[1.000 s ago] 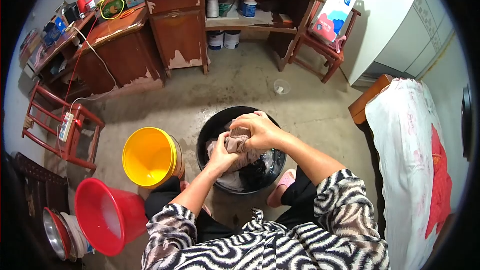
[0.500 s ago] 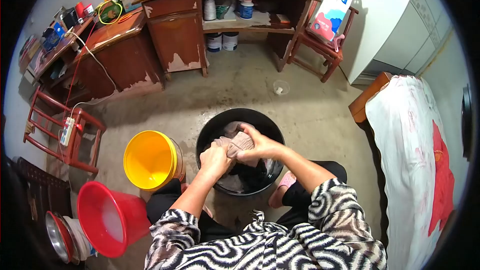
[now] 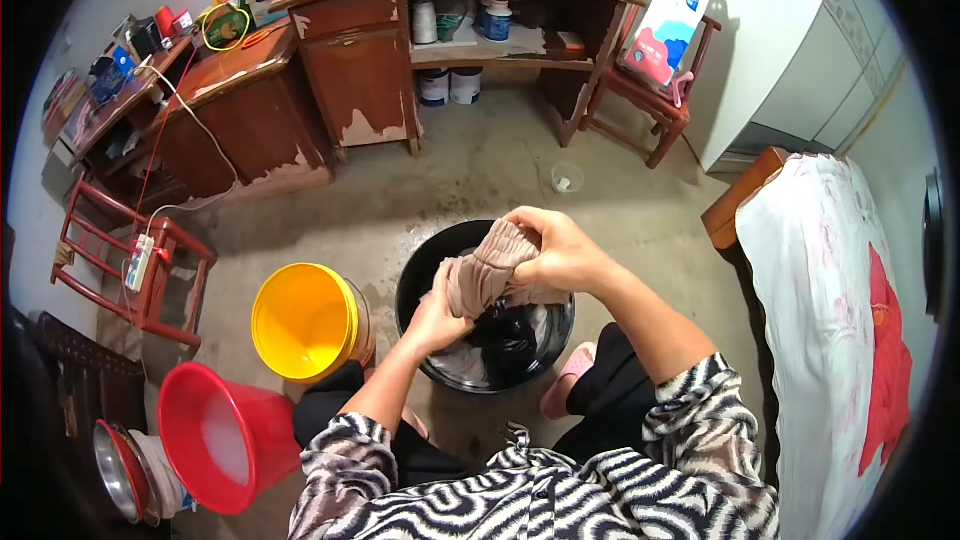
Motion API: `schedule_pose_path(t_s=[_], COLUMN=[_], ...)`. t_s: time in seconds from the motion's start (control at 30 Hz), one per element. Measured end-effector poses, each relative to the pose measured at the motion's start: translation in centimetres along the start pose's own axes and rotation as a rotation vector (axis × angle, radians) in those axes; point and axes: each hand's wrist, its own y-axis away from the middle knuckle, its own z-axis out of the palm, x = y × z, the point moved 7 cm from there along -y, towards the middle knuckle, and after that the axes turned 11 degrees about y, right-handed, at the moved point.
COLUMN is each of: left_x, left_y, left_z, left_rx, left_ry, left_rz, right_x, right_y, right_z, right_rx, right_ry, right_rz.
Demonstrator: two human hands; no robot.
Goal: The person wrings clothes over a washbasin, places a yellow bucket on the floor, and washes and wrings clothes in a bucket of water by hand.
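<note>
A wet-looking, beige-pink ribbed cloth garment [image 3: 484, 275] is bunched between my hands above a black basin [image 3: 402, 285] on the floor. My right hand [image 3: 562, 252] grips its upper right end, near the basin's far rim. Lower down and to the left, my left hand [image 3: 436, 318] is closed on the other end. What kind of garment it is I cannot make out. Inside the basin, dark water [image 3: 505, 345] and greyish cloth [image 3: 458, 364] show below the garment; the rest is hidden by it and my hands.
Left of the basin stand a yellow bucket [image 3: 262, 315] and a red bucket [image 3: 270, 430] with whitish liquid. A small clear tub [image 3: 567, 178] lies ahead on the floor. A power strip [image 3: 140, 262] rests on a wooden chair [image 3: 180, 275]; a bed [image 3: 810, 340] is at right.
My right hand has risen and moved right with its end of the garment, spreading it wider. The left hand has shifted slightly right and stays on the cloth.
</note>
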Motion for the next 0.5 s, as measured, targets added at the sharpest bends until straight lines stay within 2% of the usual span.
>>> schedule_pose_path(t_s=[0.03, 0.1, 0.13, 0.2, 0.27, 0.3, 0.33, 0.37, 0.4, 0.47, 0.5], left_x=[0.1, -0.1, -0.1, -0.1, -0.2, -1.0, -1.7, -1.8, -3.3, -0.6, 1.4], left_y=[-0.4, -0.7, -0.6, -0.1, 0.5, 0.5, 0.4, 0.7, 0.2, 1.4, 2.1], left_z=[-0.5, -1.2, -1.5, -0.5, 0.1, -0.1, -0.4, -1.7, -2.5, -2.4, -1.3], left_rx=[0.000, -0.027, -0.020, -0.197, -0.229, -0.153, -0.079, 0.065, 0.180, 0.383, 0.313], left_ry=[0.214, 0.590, 0.588, 1.026, 1.126, 0.963, 0.800, 0.382, 0.135, -0.222, -0.335], left_rz=[0.028, 0.010, 0.012, -0.104, -0.119, -0.160, -0.201, -0.230, -0.090, 0.079, 0.183], right_x=[-1.2, -1.9, -1.6, 0.1, 1.1, 1.7, 2.0, 2.5, 3.1, 3.6, 3.1], right_y=[0.2, 0.3, 0.4, 0.4, 0.6, 1.0, 1.1, 1.3, 1.4, 1.3, 1.4], right_z=[-1.1, -2.6, -3.4, -4.2, -5.4, -5.5, -5.6, -5.8, -5.9, -4.9, -4.3], right_rx=[0.050, 0.106, 0.139, 0.150, 0.252, 0.242, 0.241, 0.270, 0.300, 0.299, 0.309], right_ry=[-0.129, -0.070, -0.055, -0.095, -0.107, -0.233, -0.235, -0.198, -0.161, -0.106, 0.141], right_rz=[-0.076, -0.126, -0.139, -0.108, -0.049, 0.017, 0.016, 0.026, 0.038, 0.029, 0.005])
